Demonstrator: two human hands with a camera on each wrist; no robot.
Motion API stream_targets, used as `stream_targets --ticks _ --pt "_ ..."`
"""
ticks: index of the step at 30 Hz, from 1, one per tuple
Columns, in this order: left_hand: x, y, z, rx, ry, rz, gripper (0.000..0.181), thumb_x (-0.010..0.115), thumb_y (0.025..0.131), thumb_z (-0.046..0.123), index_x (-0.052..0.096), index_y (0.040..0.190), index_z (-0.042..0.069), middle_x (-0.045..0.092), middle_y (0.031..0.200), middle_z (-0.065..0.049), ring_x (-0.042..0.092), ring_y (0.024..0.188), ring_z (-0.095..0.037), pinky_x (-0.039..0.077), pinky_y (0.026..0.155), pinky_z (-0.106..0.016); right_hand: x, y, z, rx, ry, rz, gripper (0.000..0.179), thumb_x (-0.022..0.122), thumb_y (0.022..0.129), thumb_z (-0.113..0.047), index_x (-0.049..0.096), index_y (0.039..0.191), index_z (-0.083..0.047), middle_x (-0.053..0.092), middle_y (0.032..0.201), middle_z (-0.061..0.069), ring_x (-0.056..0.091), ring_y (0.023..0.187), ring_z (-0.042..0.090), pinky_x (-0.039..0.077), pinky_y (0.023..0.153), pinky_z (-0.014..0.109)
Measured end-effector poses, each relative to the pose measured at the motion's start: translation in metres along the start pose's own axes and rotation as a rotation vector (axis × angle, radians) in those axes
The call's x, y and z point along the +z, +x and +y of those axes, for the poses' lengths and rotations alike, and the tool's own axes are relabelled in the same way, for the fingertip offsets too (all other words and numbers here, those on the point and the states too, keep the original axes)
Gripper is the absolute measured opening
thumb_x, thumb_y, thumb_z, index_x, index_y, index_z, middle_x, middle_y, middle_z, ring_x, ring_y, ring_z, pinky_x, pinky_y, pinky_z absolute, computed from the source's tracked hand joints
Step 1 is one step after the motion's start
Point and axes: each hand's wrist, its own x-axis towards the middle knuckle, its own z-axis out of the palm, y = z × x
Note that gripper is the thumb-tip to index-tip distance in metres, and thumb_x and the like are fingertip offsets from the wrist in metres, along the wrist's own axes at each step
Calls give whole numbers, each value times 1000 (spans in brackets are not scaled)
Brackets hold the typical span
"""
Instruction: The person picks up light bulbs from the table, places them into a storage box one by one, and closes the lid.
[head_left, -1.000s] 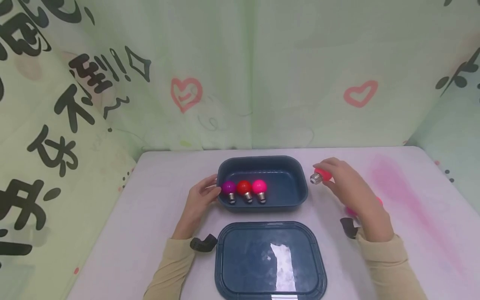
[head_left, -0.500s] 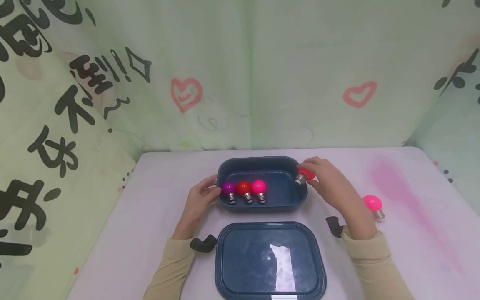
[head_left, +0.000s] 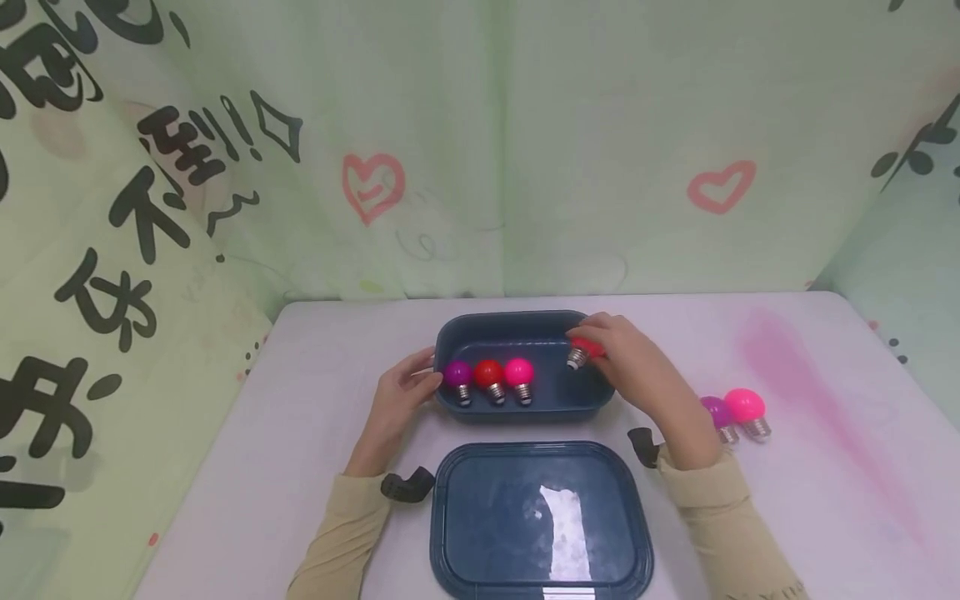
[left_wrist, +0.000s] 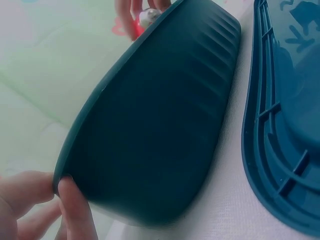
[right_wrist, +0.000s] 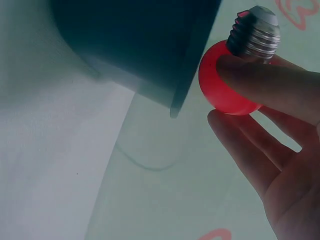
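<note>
Bulb, red globe with a metal screw cap, held by the right hand. Grip: narrow, closed about the globe, thumb laid across it close to the cap, fingers on the opposite side. Cap is free of the grip; in the head view it points left and toward the near side. Position: at the right part of the dark blue box, just inside the right rim as seen from the head; left wrist view shows its cap above the rim line. Contact between held bulb and box: cannot tell. Left hand at the left end of the box, pinching the rim, thumb on the outer wall. Box contents: three bulbs in a row on the left half, caps toward the near side; from left to right, a violet bulb, a second red bulb and a hot-pink bulb. Held bulb is to the right of this row, apart from it and slightly farther. On the table, right of the right forearm, two more lie side by side: a purple bulb partly behind the forearm and a bright pink bulb at its right. Lid, dark blue, lies flat on the near side of the box, narrow gap between them.
</note>
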Motion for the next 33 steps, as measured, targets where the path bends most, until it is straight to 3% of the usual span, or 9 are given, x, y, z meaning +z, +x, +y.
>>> stream_targets --ticks 12,24,33 --pt "-2 1 -2 -3 -33 -10 51 67 92 3 52 140 0 56 133 -24 63 99 -8 54 78 -20 21 12 -4 -34 -43 -36 40 75 78 11 69 117 2 66 114 20 61 109 36 51 97 48" --pt "-2 2 -3 4 -49 -15 51 67 92 3 52 140 -1 56 133 -25 63 98 -8 55 77 -20 38 15 -8 -85 -69 2 32 67 79 16 73 106 0 68 105 15 60 100 33 54 90 46" --pt "-2 1 -3 7 -43 -13 51 67 92 4 52 140 -1 55 133 -24 62 99 -8 54 77 -20 47 16 -8 -69 -95 -46 31 67 80 16 73 105 -1 69 105 14 60 97 31 55 88 44"
